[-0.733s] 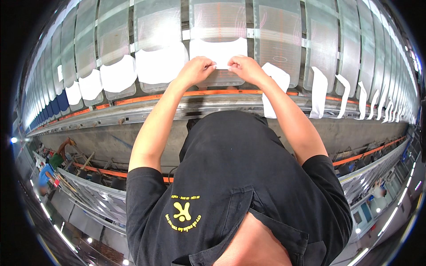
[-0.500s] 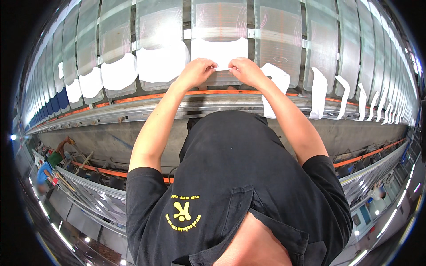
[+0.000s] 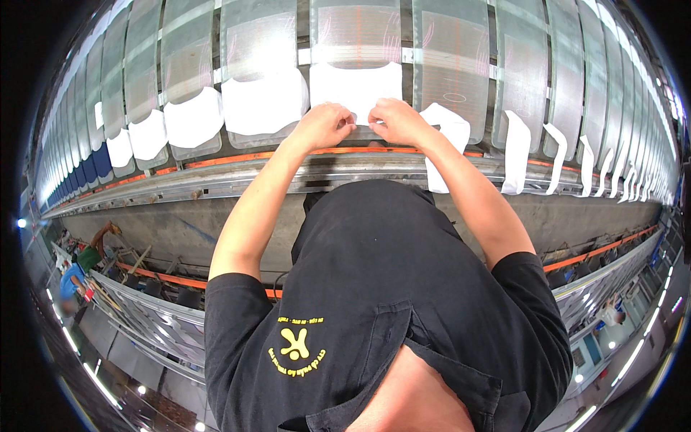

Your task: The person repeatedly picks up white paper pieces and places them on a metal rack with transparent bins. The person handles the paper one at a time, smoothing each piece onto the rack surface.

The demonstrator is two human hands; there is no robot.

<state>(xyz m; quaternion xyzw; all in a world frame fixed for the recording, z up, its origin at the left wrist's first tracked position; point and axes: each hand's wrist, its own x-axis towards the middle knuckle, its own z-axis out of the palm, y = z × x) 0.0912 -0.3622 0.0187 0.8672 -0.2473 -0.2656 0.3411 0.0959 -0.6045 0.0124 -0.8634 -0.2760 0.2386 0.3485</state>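
Observation:
A white cut fabric piece (image 3: 358,83) lies on the near end of the platen straight ahead of me, its curved edge facing away. My left hand (image 3: 328,126) is closed in a pinch at the left corner of its near edge. My right hand (image 3: 397,122) pinches the same edge close to the right corner. Only a short stretch of fabric shows between my fingertips, which partly hide the edge.
Similar white pieces (image 3: 265,102) lie flat on platens to the left, with dark blue ones (image 3: 101,160) farther along. White pieces (image 3: 517,151) hang over platen ends to the right. A metal rail (image 3: 237,176) runs before me. A person (image 3: 75,277) is at far left.
Both hands have moved slightly toward me, and the near edge of the white fabric piece has come nearer with them. The neighbouring pieces have stayed in place.

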